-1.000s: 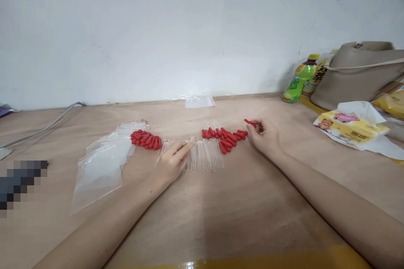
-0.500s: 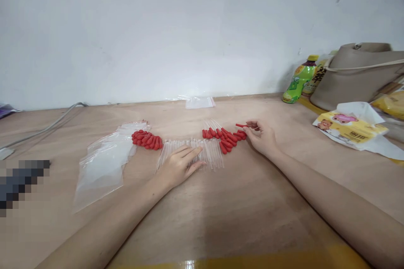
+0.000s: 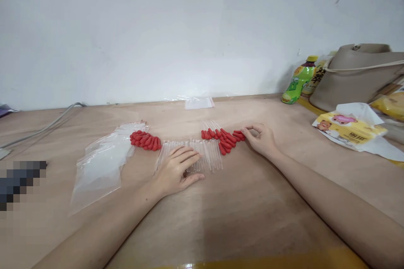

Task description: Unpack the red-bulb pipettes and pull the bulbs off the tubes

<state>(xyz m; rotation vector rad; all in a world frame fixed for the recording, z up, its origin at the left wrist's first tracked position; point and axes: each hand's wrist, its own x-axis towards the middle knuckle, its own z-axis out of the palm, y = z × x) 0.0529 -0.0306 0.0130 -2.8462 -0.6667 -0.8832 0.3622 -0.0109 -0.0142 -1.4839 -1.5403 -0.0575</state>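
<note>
My left hand rests palm down with its fingers spread over a row of thin clear tubes, which look like dropper pipettes. Several red rubber bulbs lie in a loose line to the right of the tubes. At the right end of that line, my right hand pinches a red rubber bulb between thumb and fingertips, low at the table. A second cluster of red bulbs lies left of the tubes. More thin clear tubes stick out behind the right-hand bulbs.
Clear zip bags are fanned out on the left, and another bag lies by the wall. A green bottle, a beige bag and a yellow-and-white packet stand or lie at right. A grey cable runs along the left.
My right hand has lowered the red bulb from just above the line to its right end. My left hand has shifted slightly toward me, its thumb farther from the fingers.
</note>
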